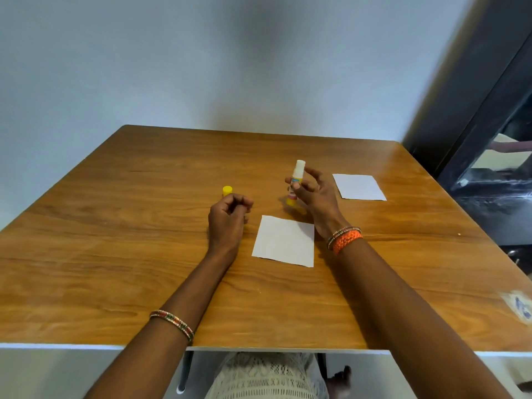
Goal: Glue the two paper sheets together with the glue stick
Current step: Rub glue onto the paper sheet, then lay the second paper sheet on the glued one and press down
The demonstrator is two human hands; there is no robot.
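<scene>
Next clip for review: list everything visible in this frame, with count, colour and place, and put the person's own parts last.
table: 1, brown wood-grain, fills the lower frame
paper sheets: 2, white; near sheet flat between the hands, far sheet flat further right
glue stick: 1, yellow body, white tip exposed, upright in the right hand
cap: 1, yellow, standing on the table beyond the left hand
wall: pale, behind the table
left hand: loosely curled, holds nothing, bangle on forearm
right hand: grips the glue stick, orange band and bangles at wrist
</scene>
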